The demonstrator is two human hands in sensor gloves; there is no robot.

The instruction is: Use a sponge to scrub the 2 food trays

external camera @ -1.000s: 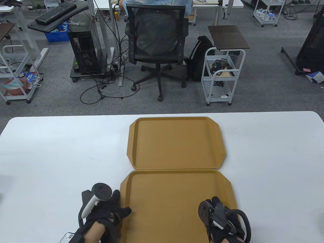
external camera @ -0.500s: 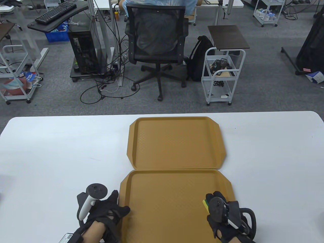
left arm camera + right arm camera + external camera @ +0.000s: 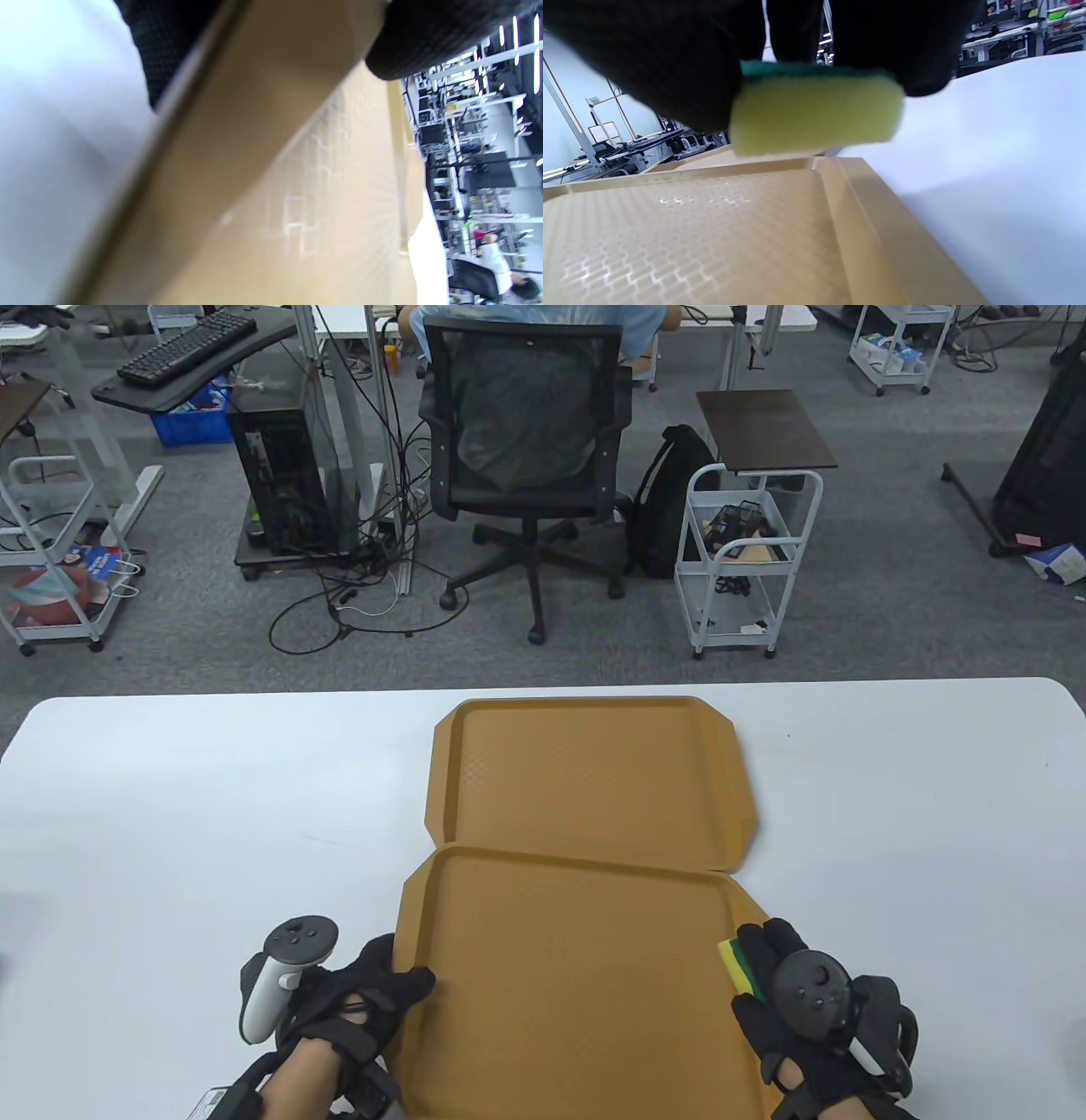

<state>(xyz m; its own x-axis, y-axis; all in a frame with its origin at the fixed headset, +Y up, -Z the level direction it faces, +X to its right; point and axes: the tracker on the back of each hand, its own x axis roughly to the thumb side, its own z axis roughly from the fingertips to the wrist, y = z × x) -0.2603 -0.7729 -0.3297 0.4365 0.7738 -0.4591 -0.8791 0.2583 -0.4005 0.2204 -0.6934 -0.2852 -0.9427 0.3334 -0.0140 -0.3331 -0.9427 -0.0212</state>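
Observation:
Two tan food trays lie on the white table. The far tray [image 3: 594, 780] sits flat at the middle. The near tray [image 3: 568, 967] is tilted, its far edge overlapping the far tray's near rim. My left hand [image 3: 382, 993] grips the near tray's left rim [image 3: 237, 140], thumb on top and fingers underneath. My right hand [image 3: 785, 984] holds a yellow sponge with a green scrub side [image 3: 736, 965] over the near tray's right rim. In the right wrist view the sponge [image 3: 814, 112] hangs just above the tray's far right corner [image 3: 835, 169].
The white table [image 3: 170, 831] stretches left and right of the trays. Beyond its far edge stand an office chair [image 3: 526, 449] with a seated person, a white cart [image 3: 747, 560] and a black backpack [image 3: 670, 500].
The near tray's far edge has lifted and slid over the far tray's rim. My right hand moved right and up to the tray's right rim, exposing the sponge. My left hand shifted slightly left.

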